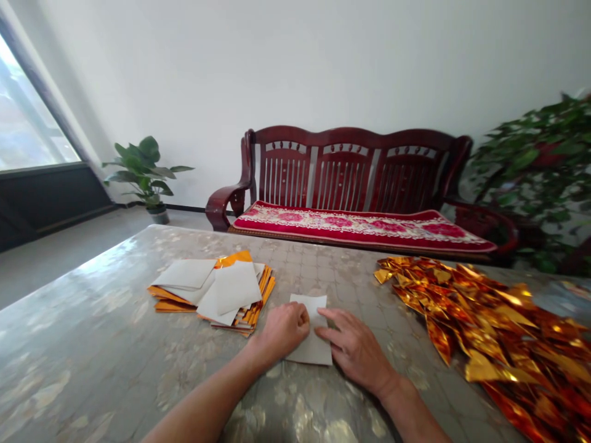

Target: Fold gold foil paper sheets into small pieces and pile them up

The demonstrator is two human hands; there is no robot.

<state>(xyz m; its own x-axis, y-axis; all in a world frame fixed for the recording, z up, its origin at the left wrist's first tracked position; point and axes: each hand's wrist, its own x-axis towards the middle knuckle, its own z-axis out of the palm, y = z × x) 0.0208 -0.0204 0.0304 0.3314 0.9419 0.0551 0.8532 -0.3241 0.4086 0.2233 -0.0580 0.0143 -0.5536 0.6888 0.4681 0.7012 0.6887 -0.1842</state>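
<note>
A white-backed sheet of paper (310,351) lies on the table in front of me, its pale side up. My left hand (285,329) is curled into a fist and rests on the left part of the sheet; I see nothing in its fingers. On the right edge of the paper, my right hand (353,344) lies with its fingers stretched and apart. To the left is a loose stack of similar papers (237,288), with orange-gold sides showing at the edges. A large heap of shiny gold and orange folded foil pieces (498,332) covers the table's right side.
A patterned, glossy cover lies over the table (115,357). Beyond its far edge stands a dark red wooden bench (344,166) with a red floral cushion (360,226). One potted plant (143,169) is at the back left, and a leafy plant (545,166) at the right.
</note>
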